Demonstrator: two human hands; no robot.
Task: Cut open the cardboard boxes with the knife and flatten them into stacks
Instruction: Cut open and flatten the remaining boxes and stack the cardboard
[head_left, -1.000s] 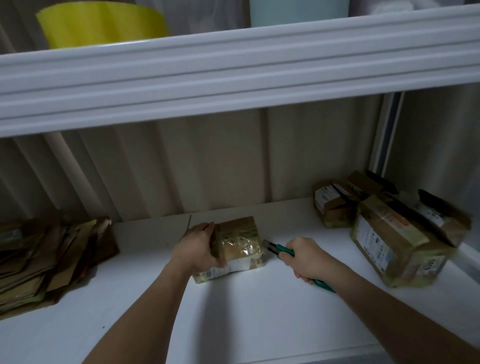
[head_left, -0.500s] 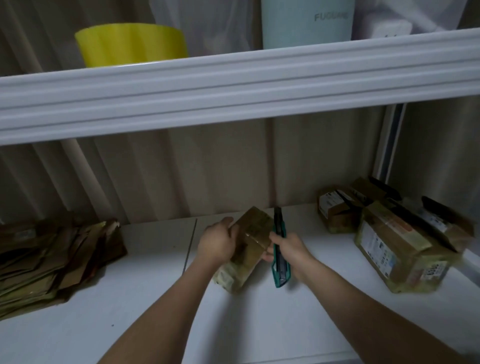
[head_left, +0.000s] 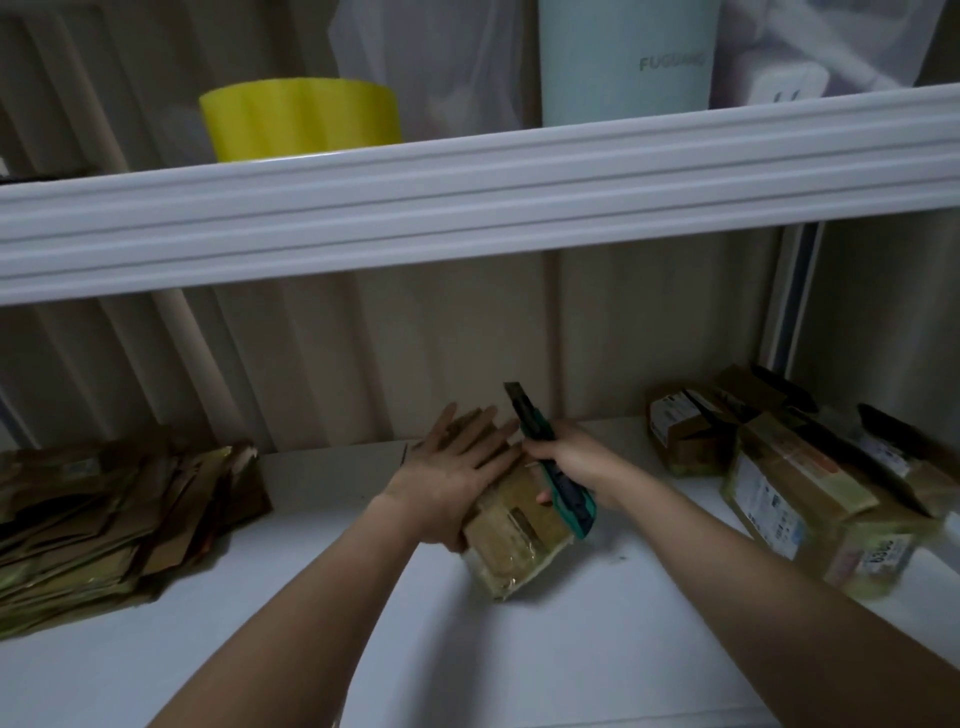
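A small taped cardboard box (head_left: 511, 535) lies tilted on the white shelf (head_left: 519, 649) in the middle. My left hand (head_left: 457, 467) lies flat on its left side with fingers straight, pressing it. My right hand (head_left: 566, 457) grips a green utility knife (head_left: 553, 462) against the box's right side, blade end pointing up and back. A stack of flattened cardboard (head_left: 109, 514) lies at the left. Several uncut boxes (head_left: 795, 488) with labels stand at the right.
An upper white shelf edge (head_left: 467, 197) crosses overhead, carrying a yellow tub (head_left: 301, 117), a pale blue container (head_left: 623, 57) and a plastic bag. A ribbed beige wall closes the back. A vertical frame post (head_left: 795, 291) stands at the right rear.
The box has been turned and tipped on its side. My left hand went from gripping it to lying flat on it. The knife swung from pointing left to standing upright beside the box.
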